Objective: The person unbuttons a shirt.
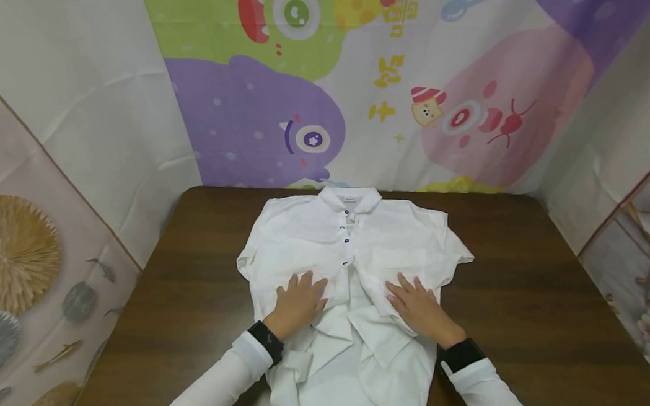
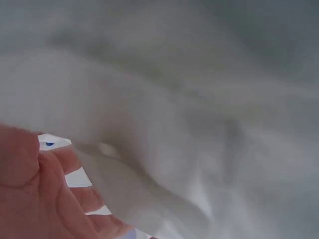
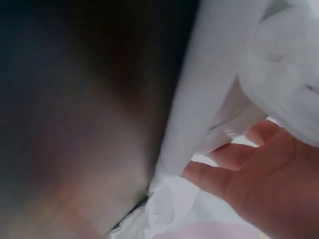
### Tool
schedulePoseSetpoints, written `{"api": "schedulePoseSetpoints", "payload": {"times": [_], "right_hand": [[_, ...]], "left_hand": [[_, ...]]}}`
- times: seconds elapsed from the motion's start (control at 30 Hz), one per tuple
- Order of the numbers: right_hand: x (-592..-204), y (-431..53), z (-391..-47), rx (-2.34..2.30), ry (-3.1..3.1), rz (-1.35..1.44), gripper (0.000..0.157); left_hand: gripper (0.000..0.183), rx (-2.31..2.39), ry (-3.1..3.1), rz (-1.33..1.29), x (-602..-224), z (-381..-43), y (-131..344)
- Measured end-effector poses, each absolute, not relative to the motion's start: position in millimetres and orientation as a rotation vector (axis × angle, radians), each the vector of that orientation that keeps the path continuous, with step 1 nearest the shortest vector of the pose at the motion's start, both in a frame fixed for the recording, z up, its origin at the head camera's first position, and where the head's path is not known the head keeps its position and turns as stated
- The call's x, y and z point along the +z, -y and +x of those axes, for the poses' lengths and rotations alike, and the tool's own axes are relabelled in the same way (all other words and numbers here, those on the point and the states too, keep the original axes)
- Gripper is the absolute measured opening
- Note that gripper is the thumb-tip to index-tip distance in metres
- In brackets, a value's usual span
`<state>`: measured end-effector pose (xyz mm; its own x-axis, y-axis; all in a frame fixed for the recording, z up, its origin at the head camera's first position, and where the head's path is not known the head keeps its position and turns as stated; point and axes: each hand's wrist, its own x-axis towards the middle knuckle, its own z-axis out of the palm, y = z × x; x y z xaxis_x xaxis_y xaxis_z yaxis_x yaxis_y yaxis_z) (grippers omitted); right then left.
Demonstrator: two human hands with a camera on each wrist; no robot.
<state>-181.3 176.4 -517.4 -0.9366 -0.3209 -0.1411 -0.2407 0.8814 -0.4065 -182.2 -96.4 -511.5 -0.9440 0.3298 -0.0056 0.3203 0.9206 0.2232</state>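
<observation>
A white short-sleeved shirt [image 1: 304, 229] with a collar and small dark buttons lies front up, collar toward the far edge. Its lower front is rumpled and the two front panels part below the buttons. My left hand [image 1: 296, 304] rests on the shirt's left front, fingers spread. On the right front lies my right hand [image 1: 421, 306], its fingers also spread and straight. In the left wrist view, white cloth covers most of the picture beside the left hand [image 2: 50, 189]. The right wrist view has the right hand [image 3: 269, 174] against folds of the shirt [image 3: 199, 99].
The shirt lies on a dark brown wooden table [image 1: 502, 260]. Behind the far edge hangs a curtain [image 1: 389, 155] with cartoon monsters. Patterned panels stand at both sides. Each wrist wears a black band [image 1: 266, 342] over a white sleeve [image 1: 202, 390].
</observation>
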Motion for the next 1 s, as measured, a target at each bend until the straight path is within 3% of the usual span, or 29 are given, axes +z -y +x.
{"api": "schedulePoseSetpoints", "payload": {"times": [0.17,0.33,0.5,0.63,0.7,0.8,0.93,1.0], "right_hand": [[-513.5,-185.4,-197.4,-0.776,-2.746,-0.442,0.05],[-504.3,-190.4,-188.3,-1.036,-2.672,-0.407,0.052],[-493.4,-186.5,-166.7,-1.104,-2.651,-0.267,0.038],[-486.0,-181.6,-155.0,-1.175,-2.549,-0.069,0.052],[-483.9,-179.8,-152.1,-1.211,-2.519,0.006,0.055],[-479.6,-178.6,-149.8,-1.264,-2.531,0.076,0.047],[-464.8,-179.8,-149.4,-1.31,-2.669,0.094,0.036],[-453.7,-181.4,-150.1,-1.287,-2.787,0.045,0.033]], "left_hand": [[0.041,0.466,-2.97,0.465,-508.7,-190.0,96.7],[0.044,0.656,-2.918,0.522,-507.3,-180.6,98.0],[0.017,0.743,-3.06,0.811,-511.0,-162.6,101.6],[0.01,0.827,-3.102,0.838,-512.3,-154.8,102.5],[0.017,0.822,-3.075,0.79,-512.8,-153.5,101.9],[0.031,0.778,-3.047,0.745,-513.6,-153.8,100.4],[0.008,0.732,-3.093,0.807,-515.1,-155.1,99.7],[0.007,0.762,-3.097,0.816,-515.2,-154.2,100.6]]}}
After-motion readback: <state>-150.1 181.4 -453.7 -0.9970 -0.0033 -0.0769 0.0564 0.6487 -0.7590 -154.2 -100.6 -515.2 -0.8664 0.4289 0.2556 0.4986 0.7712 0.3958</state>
